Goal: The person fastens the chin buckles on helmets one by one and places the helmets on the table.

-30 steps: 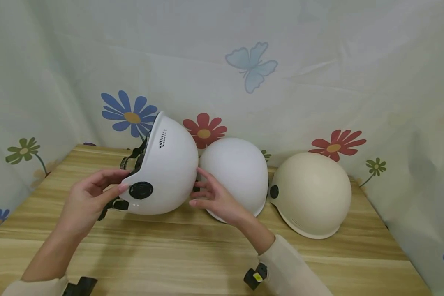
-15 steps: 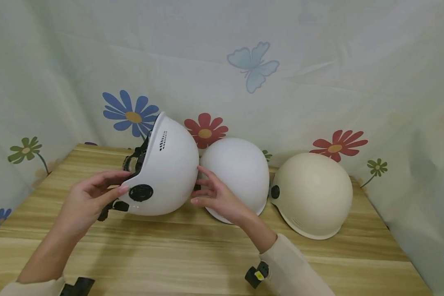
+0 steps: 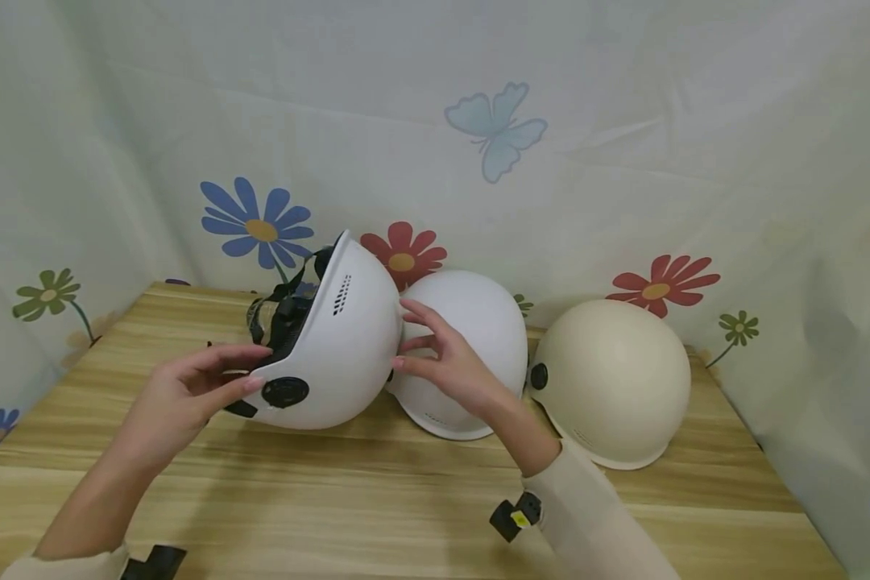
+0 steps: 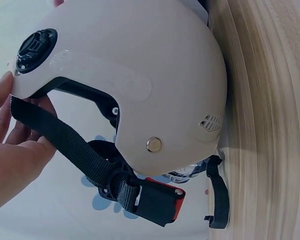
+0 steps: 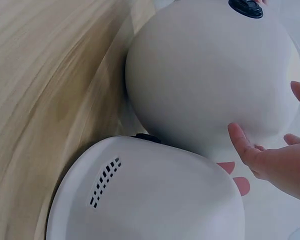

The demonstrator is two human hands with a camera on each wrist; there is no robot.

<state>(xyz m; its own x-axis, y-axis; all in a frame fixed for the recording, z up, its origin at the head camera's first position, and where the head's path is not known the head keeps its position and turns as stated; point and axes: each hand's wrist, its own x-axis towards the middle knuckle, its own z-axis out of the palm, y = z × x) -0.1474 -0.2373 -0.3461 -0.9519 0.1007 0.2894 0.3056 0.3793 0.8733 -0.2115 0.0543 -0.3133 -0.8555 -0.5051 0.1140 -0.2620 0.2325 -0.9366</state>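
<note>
A glossy white helmet (image 3: 358,346) lies tipped at the left of the row, its opening facing left and its crown to the right. My left hand (image 3: 170,403) pinches its rim between thumb and fingers, beside the round black side knob (image 3: 285,392). In the left wrist view, a black chin strap (image 4: 65,135) with a black and red buckle (image 4: 160,201) hangs from the helmet. My right hand (image 3: 453,362) is at the crown, fingers spread and loosely bent, fingertips right at the shell. Behind that hand stands a second white helmet (image 3: 482,310), partly hidden.
A cream helmet (image 3: 612,379) sits to the right of the second white one. All stand on a wood-grain table (image 3: 348,515). A flower-printed curtain (image 3: 623,161) hangs behind and at both sides. Small black cameras (image 3: 515,515) are worn at the wrists.
The left helmet has shifted slightly right and down and turned, showing more of its inside. My right hand has moved up and right along the crown; my left hand keeps its pinch on the rim.
</note>
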